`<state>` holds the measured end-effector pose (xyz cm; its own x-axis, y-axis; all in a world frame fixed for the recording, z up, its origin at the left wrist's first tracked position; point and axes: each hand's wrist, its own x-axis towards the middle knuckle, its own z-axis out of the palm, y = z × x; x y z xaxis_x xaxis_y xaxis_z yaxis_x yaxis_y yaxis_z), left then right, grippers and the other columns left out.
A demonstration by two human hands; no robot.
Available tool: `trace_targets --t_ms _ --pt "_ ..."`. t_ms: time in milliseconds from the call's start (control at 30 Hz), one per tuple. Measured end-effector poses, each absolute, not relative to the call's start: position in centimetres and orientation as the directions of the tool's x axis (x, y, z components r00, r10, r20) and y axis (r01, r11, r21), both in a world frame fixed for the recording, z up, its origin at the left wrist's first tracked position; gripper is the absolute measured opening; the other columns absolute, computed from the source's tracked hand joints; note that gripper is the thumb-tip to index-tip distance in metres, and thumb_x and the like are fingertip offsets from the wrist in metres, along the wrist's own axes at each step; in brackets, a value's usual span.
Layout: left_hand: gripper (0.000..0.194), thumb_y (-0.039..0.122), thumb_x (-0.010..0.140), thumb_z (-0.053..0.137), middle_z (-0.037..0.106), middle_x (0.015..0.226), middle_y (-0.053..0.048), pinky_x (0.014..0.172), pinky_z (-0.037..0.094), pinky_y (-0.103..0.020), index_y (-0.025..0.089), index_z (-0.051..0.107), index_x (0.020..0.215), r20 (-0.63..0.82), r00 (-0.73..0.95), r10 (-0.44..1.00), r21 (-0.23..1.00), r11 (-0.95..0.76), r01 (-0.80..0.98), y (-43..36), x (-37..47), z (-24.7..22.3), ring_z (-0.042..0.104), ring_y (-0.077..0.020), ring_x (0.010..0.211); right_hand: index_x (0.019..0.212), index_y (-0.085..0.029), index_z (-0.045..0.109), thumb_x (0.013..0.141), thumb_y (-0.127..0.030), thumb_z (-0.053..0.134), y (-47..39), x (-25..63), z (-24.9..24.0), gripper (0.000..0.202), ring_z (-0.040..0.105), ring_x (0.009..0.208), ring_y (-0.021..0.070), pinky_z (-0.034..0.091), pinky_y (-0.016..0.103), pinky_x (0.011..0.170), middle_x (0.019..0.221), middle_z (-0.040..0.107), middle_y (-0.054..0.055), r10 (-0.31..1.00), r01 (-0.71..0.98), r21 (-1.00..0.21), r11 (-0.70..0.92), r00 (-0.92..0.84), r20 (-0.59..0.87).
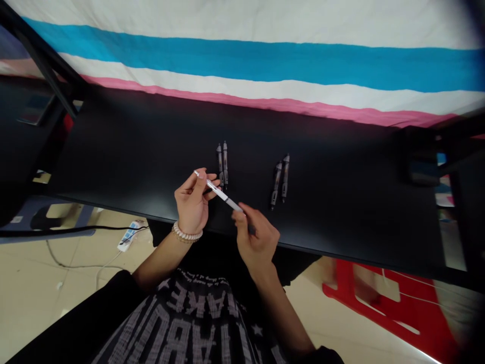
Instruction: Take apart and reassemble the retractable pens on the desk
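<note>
A slim white pen (223, 196) is held slanted between my two hands, above the front part of the black table (151, 151). My left hand (193, 199) pinches its upper left end between thumb and fingers; a pale coiled band circles that wrist. The fingertips of my right hand (257, 235) close on the lower right end. Just past my left fingers, two dark pens with clear parts (226, 164) lie side by side on the table. Another similar pair (285, 177) lies farther right, slightly tilted.
A striped cloth (265, 60) hangs along the table's back edge. Dark frame posts stand at both sides. Below the table are a red plastic stool (401, 313) at right and a white power strip (129, 235) with cables at left.
</note>
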<state>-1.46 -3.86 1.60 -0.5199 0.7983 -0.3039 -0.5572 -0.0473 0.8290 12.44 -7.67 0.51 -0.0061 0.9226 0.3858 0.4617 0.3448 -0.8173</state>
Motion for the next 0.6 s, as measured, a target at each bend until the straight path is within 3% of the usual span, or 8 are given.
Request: trace_targets --t_ms 67,167,300,467,533,600 --pt "0.023 0.036 0.078 0.082 0.077 0.083 -0.003 0.066 0.062 -0.022 0.019 0.075 0.093 -0.306 -0.512 0.803 0.821 -0.050 -0.569 -3.9 -1.5 1.7 0.074 -0.0119 0.071 0.107 -0.020 0.072 0.094 -0.025 0.065 -7.8 12.3 0.4 0.016 0.075 0.082 0.0183 0.065 0.031 0.076 0.094 0.077 0.006 0.927 0.447 -0.829 0.335 0.002 0.375" --pt "0.024 0.036 0.077 0.083 0.077 0.082 -0.003 0.066 0.061 -0.021 0.019 0.076 0.093 -0.316 -0.479 0.819 0.804 -0.037 -0.594 -4.1 -1.4 1.9 0.074 -0.0115 0.071 0.101 -0.020 0.072 0.098 -0.028 0.059 -8.3 12.0 0.2 0.016 0.071 0.062 0.0139 0.062 0.026 0.061 0.075 0.075 0.001 0.971 0.378 -0.898 0.225 -0.011 0.238" --pt "0.026 0.037 0.077 0.083 0.076 0.083 -0.003 0.067 0.062 -0.023 0.019 0.075 0.094 -0.321 -0.463 0.826 0.806 -0.018 -0.592 -4.2 -1.3 2.0 0.074 -0.0121 0.072 0.106 -0.018 0.070 0.093 -0.036 0.065 -8.6 11.8 0.1 0.023 0.072 0.065 0.0151 0.061 0.026 0.061 0.082 0.077 0.004 0.985 0.346 -0.929 0.129 0.067 0.162" --pt "0.024 0.036 0.079 0.081 0.072 0.084 -0.002 0.073 0.061 -0.027 0.021 0.072 0.095 -0.301 -0.389 0.871 0.803 0.012 -0.595 -4.2 -1.4 2.3 0.072 -0.0133 0.075 0.085 -0.018 0.070 0.100 -0.042 0.053 -8.3 12.4 0.8 0.032 0.052 0.035 0.0092 0.040 0.019 0.036 0.046 0.058 -0.005 0.986 0.200 -0.975 -0.096 -0.112 -0.120" --pt "0.018 0.034 0.082 0.078 0.068 0.081 0.000 0.075 0.060 -0.028 0.022 0.070 0.091 -0.325 -0.307 0.895 0.745 0.043 -0.665 -4.0 -1.5 2.8 0.069 -0.0123 0.074 0.083 -0.018 0.070 0.099 -0.041 0.053 -8.3 12.3 0.7 0.033 0.052 0.037 0.0091 0.041 0.019 0.038 0.047 0.057 -0.005 0.991 0.267 -0.963 -0.036 -0.118 -0.070" --pt "0.019 0.039 0.088 0.071 0.061 0.071 0.002 0.067 0.057 -0.026 0.022 0.065 0.085 -0.371 -0.207 0.905 0.632 0.084 -0.770 -3.9 -1.7 3.4 0.062 -0.0098 0.063 0.086 -0.017 0.072 0.099 -0.036 0.054 -8.7 11.9 0.4 0.028 0.055 0.044 0.0101 0.046 0.021 0.046 0.054 0.061 -0.003 0.990 0.379 -0.918 0.114 -0.120 0.073"
